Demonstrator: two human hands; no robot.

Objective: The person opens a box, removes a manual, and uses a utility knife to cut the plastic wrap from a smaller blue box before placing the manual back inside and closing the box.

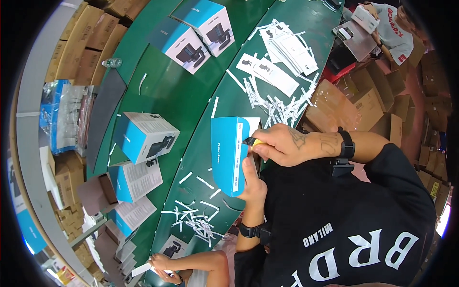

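Note:
A blue and white product box stands before me at the bench's near edge, a white strip running along one edge of its blue face. My left hand grips the box low on the near side, thumb pressed up against it. In my right hand is a small utility knife with a yellow handle and a dark tip. That tip is at the white strip, on its upper half. Whether the blade has cut in, I cannot tell. My right fingers partly cover the knife handle.
Loose white strips and printed leaflets lie about on the green bench. Similar boxes stand at the far side and left. A co-worker's hands hold a white item at lower left. Another person stands upper right near open cartons.

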